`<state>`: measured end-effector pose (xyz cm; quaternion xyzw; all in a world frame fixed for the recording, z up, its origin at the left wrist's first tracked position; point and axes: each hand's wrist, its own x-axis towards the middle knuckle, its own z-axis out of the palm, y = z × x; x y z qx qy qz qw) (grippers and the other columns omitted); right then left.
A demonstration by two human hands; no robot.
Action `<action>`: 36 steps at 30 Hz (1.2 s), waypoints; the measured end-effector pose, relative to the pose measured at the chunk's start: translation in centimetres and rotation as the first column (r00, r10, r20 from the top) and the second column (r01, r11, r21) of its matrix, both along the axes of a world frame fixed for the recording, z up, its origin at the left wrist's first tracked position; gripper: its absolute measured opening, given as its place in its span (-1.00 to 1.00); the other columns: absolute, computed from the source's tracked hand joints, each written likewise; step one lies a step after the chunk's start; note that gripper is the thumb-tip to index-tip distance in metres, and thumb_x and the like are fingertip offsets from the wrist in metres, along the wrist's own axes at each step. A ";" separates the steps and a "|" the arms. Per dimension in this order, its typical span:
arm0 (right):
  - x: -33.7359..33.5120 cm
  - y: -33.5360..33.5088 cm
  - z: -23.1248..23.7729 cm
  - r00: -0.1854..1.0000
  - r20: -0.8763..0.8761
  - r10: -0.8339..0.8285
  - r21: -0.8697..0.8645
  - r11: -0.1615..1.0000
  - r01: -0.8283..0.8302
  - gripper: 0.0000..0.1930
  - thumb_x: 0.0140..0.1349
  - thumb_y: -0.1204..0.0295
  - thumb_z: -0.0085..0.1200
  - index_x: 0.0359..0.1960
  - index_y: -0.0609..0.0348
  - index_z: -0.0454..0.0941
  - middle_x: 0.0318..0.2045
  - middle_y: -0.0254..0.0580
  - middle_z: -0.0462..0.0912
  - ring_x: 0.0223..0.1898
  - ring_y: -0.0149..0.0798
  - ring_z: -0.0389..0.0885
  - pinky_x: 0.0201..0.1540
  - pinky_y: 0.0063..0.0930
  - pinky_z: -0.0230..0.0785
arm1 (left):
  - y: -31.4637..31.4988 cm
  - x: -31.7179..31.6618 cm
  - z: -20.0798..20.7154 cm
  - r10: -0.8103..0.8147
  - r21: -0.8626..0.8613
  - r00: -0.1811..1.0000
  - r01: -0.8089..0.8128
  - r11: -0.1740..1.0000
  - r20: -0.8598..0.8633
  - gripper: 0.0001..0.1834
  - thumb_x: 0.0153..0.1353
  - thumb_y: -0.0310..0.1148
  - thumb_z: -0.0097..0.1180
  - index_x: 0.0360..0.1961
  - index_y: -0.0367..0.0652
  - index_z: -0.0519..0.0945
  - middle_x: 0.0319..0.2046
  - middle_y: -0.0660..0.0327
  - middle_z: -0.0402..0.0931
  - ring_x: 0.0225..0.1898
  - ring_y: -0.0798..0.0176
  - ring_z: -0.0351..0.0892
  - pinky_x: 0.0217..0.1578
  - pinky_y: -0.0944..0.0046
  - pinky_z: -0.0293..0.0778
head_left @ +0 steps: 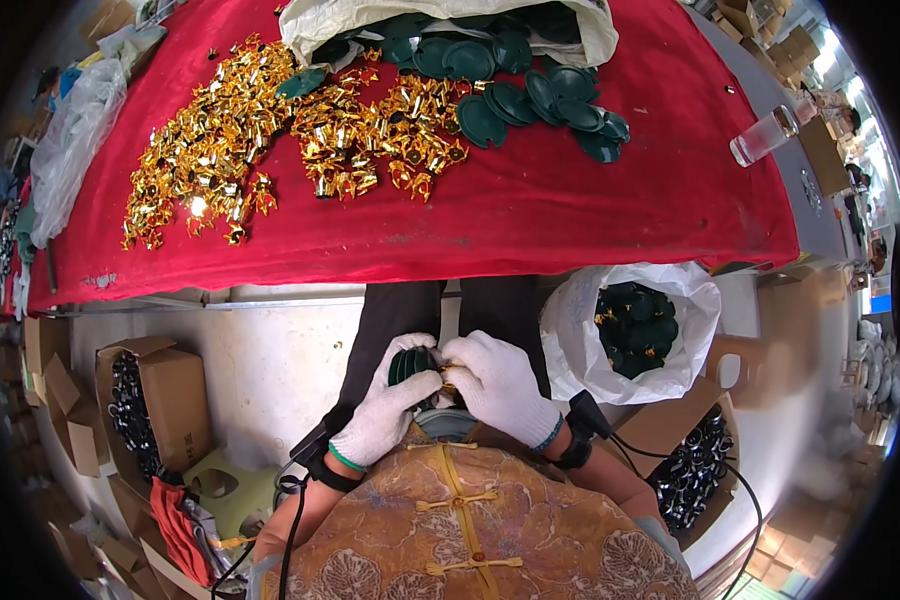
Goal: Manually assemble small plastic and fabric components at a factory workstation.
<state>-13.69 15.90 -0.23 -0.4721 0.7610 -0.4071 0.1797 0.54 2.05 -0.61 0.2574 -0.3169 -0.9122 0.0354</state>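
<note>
My left hand (383,412), in a white knit glove, is closed around a short stack of dark green discs (408,366) in front of my lap. My right hand (502,382), gloved the same way, meets it at the fingertips. Between the right thumb and fingers a bit of a small gold-coloured metal piece (447,367) shows, close against the discs; whether it touches them is hidden by the fingers. On the red-covered table ahead lie a large heap of shiny gold clawed fittings (220,130) and, to their right, loose green discs (510,103).
A white sack (590,25) spills green discs at the table's far side. By my right knee stands a white bag (570,340) holding green discs with gold pieces. Cardboard boxes of dark shiny parts flank me, one box (175,405) left. A clear bottle (765,138) lies at right.
</note>
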 end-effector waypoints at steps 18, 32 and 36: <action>-0.6 0.2 -0.6 0.991 0.062 0.116 0.030 0.993 -0.118 -0.84 0.41 0.38 0.12 -0.07 0.10 0.64 -0.26 -0.08 0.63 -0.22 0.08 0.70 -0.17 -0.10 0.57 | 0.1 0.1 -0.7 0.008 0.106 1.000 -0.007 0.994 -0.011 -0.54 0.39 -0.57 0.15 0.28 -0.17 0.39 0.06 0.17 0.42 0.00 0.26 0.59 -0.03 0.22 0.66; -0.6 -0.6 -0.8 0.942 -0.325 0.087 -0.004 0.996 -0.093 -0.86 0.24 0.34 0.29 -0.28 0.03 0.58 -0.41 -0.15 0.51 -0.37 0.00 0.61 -0.31 -0.10 0.49 | -0.1 0.1 -1.7 0.046 0.157 0.999 -0.047 0.986 0.010 -0.48 0.35 -0.57 0.15 0.32 -0.23 0.39 0.03 0.12 0.47 0.02 0.15 0.63 -0.01 0.13 0.71; -0.3 -0.5 -1.1 0.953 -0.294 0.074 -0.069 0.993 -0.099 -0.86 0.23 0.36 0.30 -0.29 0.02 0.57 -0.42 -0.16 0.50 -0.39 0.00 0.61 -0.32 -0.12 0.49 | -0.1 0.1 -1.6 0.054 0.175 0.998 -0.055 0.983 0.013 -0.49 0.35 -0.57 0.15 0.32 -0.22 0.39 0.03 0.12 0.47 0.01 0.15 0.64 -0.01 0.13 0.71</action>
